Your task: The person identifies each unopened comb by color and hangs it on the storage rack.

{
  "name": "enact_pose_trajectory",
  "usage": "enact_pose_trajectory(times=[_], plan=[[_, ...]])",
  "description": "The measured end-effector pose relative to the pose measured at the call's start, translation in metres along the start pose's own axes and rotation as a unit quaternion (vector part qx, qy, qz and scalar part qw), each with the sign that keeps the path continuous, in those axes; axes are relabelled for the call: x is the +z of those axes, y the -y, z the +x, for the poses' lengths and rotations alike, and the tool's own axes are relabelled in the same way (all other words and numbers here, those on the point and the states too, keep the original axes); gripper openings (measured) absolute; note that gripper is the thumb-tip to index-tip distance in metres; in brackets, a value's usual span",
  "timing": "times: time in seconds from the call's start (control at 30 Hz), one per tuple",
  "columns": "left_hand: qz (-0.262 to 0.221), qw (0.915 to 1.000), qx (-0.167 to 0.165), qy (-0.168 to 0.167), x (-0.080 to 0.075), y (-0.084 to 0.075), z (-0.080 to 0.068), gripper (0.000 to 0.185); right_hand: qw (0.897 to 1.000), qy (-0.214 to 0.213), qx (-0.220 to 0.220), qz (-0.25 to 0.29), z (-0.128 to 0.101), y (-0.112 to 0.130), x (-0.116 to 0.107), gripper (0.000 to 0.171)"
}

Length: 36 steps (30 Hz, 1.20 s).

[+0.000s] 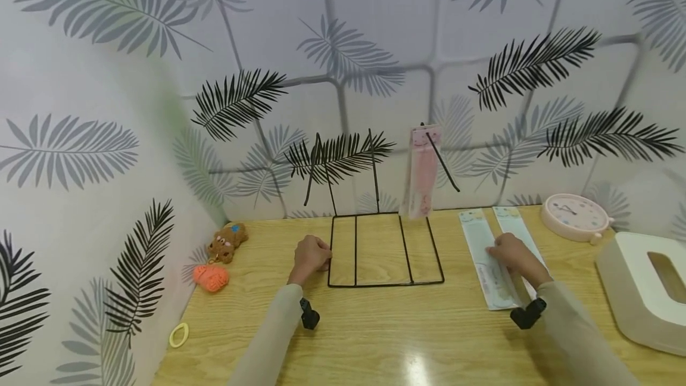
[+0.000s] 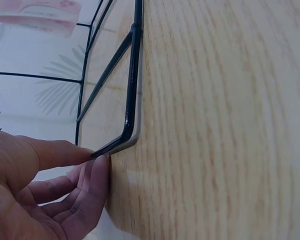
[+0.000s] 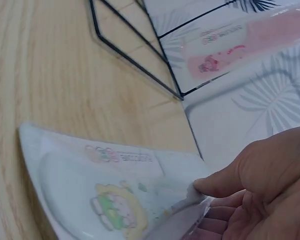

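The black wire rack (image 1: 383, 249) lies on the wooden table (image 1: 375, 332) against the leaf-patterned wall, its base frame flat and thin prongs rising behind. The left hand (image 1: 311, 258) touches the rack's left front corner, thumb and fingertips (image 2: 97, 172) closed on the wire there. One pink comb pack (image 1: 421, 171) hangs on the rack's right prong; its print is too blurred to read. Right of the rack lie two pale blue comb packs, and the right hand (image 1: 511, 255) pinches the nearer blue pack (image 1: 490, 264) between thumb and fingers, with the second blue pack (image 1: 511, 222) just beside it. Its cartoon label carries small writing that cannot be read. Further right sit one pink clock (image 1: 573, 216) and one white tissue box (image 1: 643, 288). Left of the rack lie a brown bear toy (image 1: 227, 242), an orange knitted piece (image 1: 211, 277) and a yellow ring (image 1: 179, 335).
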<state>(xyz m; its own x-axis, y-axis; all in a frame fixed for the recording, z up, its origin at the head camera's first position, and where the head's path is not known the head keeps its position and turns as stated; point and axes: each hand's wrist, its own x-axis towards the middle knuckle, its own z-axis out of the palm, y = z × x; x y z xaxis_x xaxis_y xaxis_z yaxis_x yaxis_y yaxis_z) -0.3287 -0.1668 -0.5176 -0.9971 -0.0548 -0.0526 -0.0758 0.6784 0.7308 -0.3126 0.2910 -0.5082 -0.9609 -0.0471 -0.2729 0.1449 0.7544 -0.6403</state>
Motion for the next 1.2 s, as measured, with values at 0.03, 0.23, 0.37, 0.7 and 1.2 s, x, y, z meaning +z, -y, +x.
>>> enact_pose_trajectory(times=[0.03, 0.23, 0.37, 0.7, 1.2], plan=[[-0.002, 1.0, -0.001, 0.0, 0.0, 0.0, 0.0, 0.008, 1.0, 0.009, 0.004, 0.012, 0.0, 0.0, -0.001, 0.037], [-0.005, 0.9999, -0.012, 0.001, 0.001, 0.002, 0.001, 0.009, 0.993, 0.04, 0.028, 0.104, 0.001, 0.0, -0.003, 0.034], [-0.005, 1.0, -0.006, 0.0, 0.0, 0.003, 0.0, 0.009, 0.987, 0.046, 0.036, 0.15, 0.003, 0.0, 0.0, 0.017], [-0.011, 0.9998, -0.019, -0.001, 0.001, 0.003, 0.002, 0.007, 0.976, 0.065, 0.009, 0.209, 0.003, -0.004, 0.009, 0.033], [-0.01, 0.9998, -0.019, 0.001, 0.002, 0.003, 0.002, 0.008, 0.954, -0.014, -0.107, 0.278, -0.014, 0.02, -0.014, 0.036]])
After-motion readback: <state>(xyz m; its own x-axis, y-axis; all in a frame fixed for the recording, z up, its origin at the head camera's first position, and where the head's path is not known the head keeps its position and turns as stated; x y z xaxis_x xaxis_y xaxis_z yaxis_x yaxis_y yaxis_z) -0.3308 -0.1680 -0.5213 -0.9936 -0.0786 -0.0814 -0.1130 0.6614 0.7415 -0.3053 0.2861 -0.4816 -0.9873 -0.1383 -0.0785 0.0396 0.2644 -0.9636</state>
